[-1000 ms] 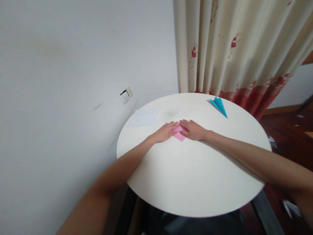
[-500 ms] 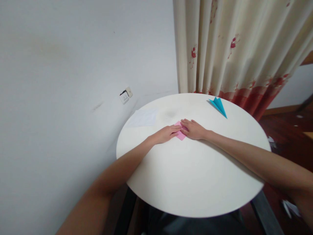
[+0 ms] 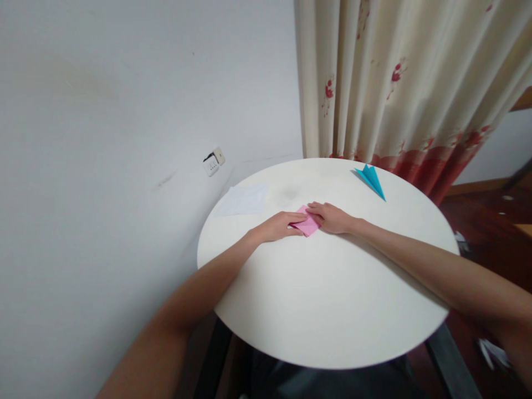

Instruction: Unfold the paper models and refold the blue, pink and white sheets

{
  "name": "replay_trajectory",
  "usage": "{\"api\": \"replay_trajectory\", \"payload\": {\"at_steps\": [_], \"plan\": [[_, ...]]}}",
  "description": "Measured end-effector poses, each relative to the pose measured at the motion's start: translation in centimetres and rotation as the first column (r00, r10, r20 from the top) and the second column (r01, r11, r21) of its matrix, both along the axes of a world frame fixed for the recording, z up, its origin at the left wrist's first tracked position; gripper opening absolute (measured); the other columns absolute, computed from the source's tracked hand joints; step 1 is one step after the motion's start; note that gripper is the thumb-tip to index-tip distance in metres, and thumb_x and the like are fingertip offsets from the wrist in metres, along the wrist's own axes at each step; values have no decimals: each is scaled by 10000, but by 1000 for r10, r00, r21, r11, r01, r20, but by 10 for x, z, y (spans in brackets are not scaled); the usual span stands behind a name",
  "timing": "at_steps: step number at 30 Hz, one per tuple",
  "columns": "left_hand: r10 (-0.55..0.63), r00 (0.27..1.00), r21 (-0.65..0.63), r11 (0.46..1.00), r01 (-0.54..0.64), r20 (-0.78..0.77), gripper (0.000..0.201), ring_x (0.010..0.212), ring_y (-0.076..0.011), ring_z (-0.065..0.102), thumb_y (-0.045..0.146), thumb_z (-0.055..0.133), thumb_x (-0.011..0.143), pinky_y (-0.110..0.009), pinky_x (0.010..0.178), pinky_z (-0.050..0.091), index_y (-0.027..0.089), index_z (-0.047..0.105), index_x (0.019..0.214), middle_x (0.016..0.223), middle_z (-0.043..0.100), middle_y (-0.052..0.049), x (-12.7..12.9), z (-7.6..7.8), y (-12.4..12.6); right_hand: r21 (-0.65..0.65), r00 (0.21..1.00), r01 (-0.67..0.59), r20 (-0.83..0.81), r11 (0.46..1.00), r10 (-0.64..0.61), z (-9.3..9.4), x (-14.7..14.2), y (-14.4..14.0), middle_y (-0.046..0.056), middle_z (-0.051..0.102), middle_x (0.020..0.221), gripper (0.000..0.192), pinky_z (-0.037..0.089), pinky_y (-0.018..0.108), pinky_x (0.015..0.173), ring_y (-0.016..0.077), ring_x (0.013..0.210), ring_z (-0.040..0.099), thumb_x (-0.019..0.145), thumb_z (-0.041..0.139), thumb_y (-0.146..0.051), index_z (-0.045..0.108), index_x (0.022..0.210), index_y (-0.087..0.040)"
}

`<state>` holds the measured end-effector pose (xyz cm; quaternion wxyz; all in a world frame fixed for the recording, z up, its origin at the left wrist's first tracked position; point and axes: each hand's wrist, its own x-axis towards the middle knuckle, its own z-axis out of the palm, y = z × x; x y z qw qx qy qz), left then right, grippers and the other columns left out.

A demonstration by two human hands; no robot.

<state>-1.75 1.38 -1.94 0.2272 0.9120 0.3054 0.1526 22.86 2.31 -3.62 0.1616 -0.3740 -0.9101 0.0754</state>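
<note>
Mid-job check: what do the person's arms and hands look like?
The left hand and right hand are bare: no gloves, and no watch at either wrist. No sleeve shows on the left arm or right arm. Rings would be too small to tell. Dark clothing shows at the lap.

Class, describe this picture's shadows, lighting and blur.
Head view: soft shadow along the right forearm on the white table; head view: pink paper bright, any fine creases too small to tell; head view: dim floor, pale items there blurred.
</note>
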Motion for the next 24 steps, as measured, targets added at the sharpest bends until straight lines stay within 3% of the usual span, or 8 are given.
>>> {"api": "replay_trajectory", "payload": {"at_steps": [3,7,12,19,24], "plan": [[23,1000,-3,1000,-23,3,487,1297,-246,600,317,761,880,-369,1140,417,229,653,1346,1394,639,-78,-1,0,1,-21,997,-14,-81,1000,12,5,1,-2,122,695,1258,318,467,354,988,255,1135,657,956,486,-151,722,1167,-180],[2,999,-22,1000,-1,39,355,1271,-234,617,339,734,903,-349,1125,426,223,722,1239,1341,677,-71,-1,2,1,-66,984,17,-178,998,-28,9,2,-5,91,755,1090,294,481,305,895,234,999,687,934,493,-141,746,1079,-178],[-39,995,32,999,36,91,262,1177,-200,660,342,583,1002,-310,1057,458,233,753,1169,1246,722,-59,-1,1,3,-70,966,49,-251,996,-65,7,2,-1,94,755,1125,332,469,294,923,229,1029,680,882,486,-78,753,1064,-157],[104,986,158,980,-124,131,277,839,-179,657,312,536,1006,-285,807,503,185,779,1043,909,709,-54,2,-1,4,-66,927,137,-342,988,-151,11,0,-2,101,758,1114,353,472,292,940,225,1042,681,879,469,-54,764,1052,-142],[246,940,78,959,-271,235,346,897,-181,671,277,499,995,-282,852,523,161,697,1254,1047,748,-61,7,-8,4,-56,897,158,-409,986,-167,12,-2,-6,91,751,1161,321,492,299,907,230,1045,677,985,472,-237,743,1141,-167]]}}
